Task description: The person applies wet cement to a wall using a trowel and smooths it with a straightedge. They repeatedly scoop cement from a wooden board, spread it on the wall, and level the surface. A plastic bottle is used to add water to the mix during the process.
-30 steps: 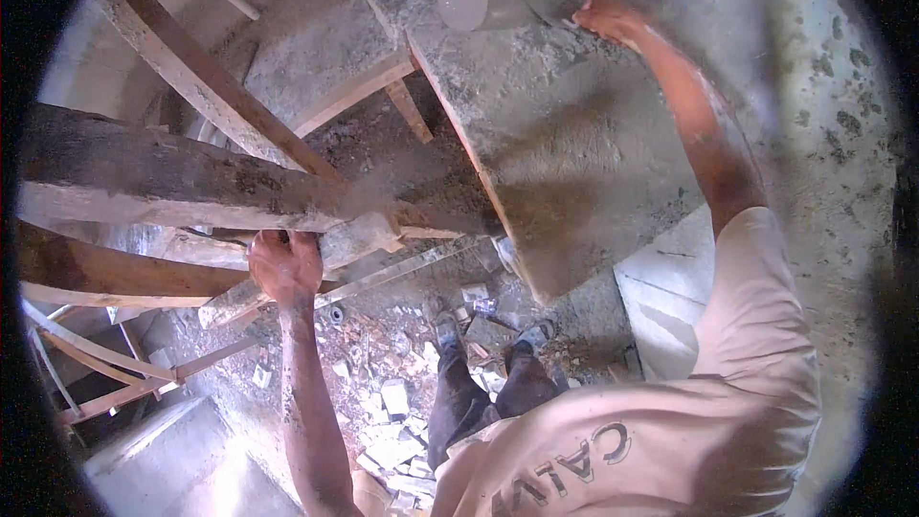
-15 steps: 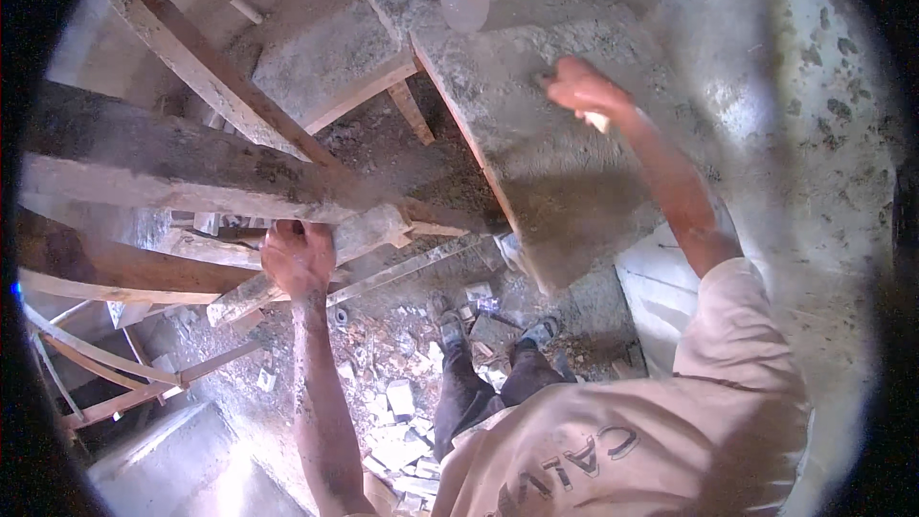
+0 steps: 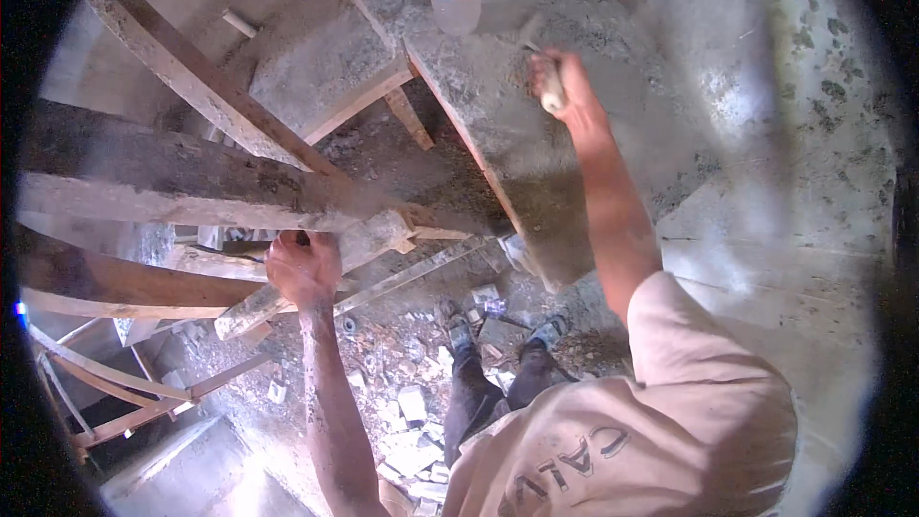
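Observation:
My right hand is closed round the pale handle of a trowel over a rough grey cement slab. The trowel's thin front end points away from me, and its blade is blurred against the cement. My left hand is a fist in front of a short wooden bar, under a thick timber beam. A dark round spot shows at the top of this fist, but what it grips is hidden. Beyond the right hand, a clear plastic bottle with a red label stands upright on the slab.
Several long timbers, among them a curved plank, cross the left side. A board edge borders the slab beside a dark gap. Broken rubble covers the floor around my feet. A stained grey wall rises at the right.
My right hand has moved left and slightly away across the slab, turning so that the trowel handle shows. The left hand keeps its place at the timbers, while the whole view has shifted slightly.

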Demonstrator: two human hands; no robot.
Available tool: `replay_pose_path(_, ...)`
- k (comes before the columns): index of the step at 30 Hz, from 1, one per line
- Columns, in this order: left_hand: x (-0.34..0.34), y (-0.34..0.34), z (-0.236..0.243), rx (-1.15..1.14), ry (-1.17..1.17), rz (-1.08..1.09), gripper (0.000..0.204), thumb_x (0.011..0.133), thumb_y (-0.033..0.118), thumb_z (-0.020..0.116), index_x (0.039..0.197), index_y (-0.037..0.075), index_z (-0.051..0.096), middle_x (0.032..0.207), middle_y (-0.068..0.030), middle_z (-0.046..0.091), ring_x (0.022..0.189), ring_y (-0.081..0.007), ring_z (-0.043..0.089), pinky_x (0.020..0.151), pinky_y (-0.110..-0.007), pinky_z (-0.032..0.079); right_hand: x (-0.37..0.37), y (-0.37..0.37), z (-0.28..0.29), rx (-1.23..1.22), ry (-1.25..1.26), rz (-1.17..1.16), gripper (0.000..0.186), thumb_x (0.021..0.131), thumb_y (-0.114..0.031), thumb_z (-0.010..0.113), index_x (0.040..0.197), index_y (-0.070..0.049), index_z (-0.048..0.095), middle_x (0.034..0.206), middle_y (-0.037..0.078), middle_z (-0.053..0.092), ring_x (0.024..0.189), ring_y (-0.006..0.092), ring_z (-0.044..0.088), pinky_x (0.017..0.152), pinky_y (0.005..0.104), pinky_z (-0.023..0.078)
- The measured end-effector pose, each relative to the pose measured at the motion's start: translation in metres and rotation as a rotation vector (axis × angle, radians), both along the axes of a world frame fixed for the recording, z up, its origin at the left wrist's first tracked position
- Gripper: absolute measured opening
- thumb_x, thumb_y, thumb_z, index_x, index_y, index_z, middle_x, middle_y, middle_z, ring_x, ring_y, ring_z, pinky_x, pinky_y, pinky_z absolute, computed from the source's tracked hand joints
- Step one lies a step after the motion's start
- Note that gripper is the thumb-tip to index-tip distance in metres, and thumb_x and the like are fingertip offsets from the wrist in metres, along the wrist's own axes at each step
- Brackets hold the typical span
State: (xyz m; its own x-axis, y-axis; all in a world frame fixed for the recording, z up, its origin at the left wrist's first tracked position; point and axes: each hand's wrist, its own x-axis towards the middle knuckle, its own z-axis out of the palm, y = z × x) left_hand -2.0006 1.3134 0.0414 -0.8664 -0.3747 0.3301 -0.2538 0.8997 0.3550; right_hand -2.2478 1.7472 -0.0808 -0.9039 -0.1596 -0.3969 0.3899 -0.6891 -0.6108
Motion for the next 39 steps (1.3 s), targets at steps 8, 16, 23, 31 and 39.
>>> replay_pose_path(8,0.003,-0.008,0.004,-0.084,-0.125,0.068,0.045,0.085,0.043,0.066,0.095,0.001,0.078,0.092,-0.0263,0.075,0.09,-0.047,0.073,0.081,-0.054,0.056,0.086,-0.009,0.121,1.036,0.094,0.51,0.033,0.101,-0.036,0.065,0.1,-0.003,0.06,0.076,0.005,0.062,0.061,0.0126,0.061,0.048,0.0306,0.05)
replay_pose_path(16,-0.002,-0.059,-0.046,0.333,0.205,-0.038,0.047,0.086,0.042,0.064,0.096,-0.002,0.078,0.095,-0.0272,0.075,0.09,-0.0476,0.072,0.083,-0.053,0.056,0.083,0.057,0.116,1.145,0.128,0.445,0.033,0.105,-0.036,0.064,0.097,-0.004,0.065,0.073,0.004,0.061,0.056,0.0138,0.06,0.048,0.0307,0.052)
replay_pose_path(23,0.007,-0.006,0.008,-0.121,-0.032,0.083,0.051,0.084,0.043,0.062,0.089,-0.005,0.076,0.091,-0.03,0.072,0.089,-0.0511,0.07,0.082,-0.058,0.054,0.118,0.077,0.089,1.87,0.695,0.794,0.041,0.101,-0.043,0.058,0.101,-0.005,0.071,0.091,0.022,0.071,0.092,0.0437,0.07,0.084,0.0568,0.053)
replay_pose_path(31,-0.004,0.007,0.009,-0.086,-0.028,0.064,0.055,0.087,0.05,0.062,0.09,-0.003,0.077,0.089,-0.0285,0.073,0.088,-0.0506,0.071,0.081,-0.057,0.054,0.034,0.162,0.08,2.214,0.31,0.411,0.041,0.1,-0.04,0.058,0.106,-0.002,0.073,0.107,0.024,0.074,0.103,0.0468,0.071,0.09,0.0562,0.056)
replay_pose_path(39,0.004,0.012,0.032,-0.079,-0.139,0.089,0.041,0.085,0.04,0.062,0.093,0.004,0.08,0.095,-0.0277,0.074,0.094,-0.049,0.072,0.084,-0.055,0.056,0.121,0.141,0.141,2.231,0.376,0.147,0.037,0.102,-0.038,0.06,0.104,-0.002,0.069,0.095,0.023,0.073,0.097,0.0452,0.071,0.086,0.0561,0.055)
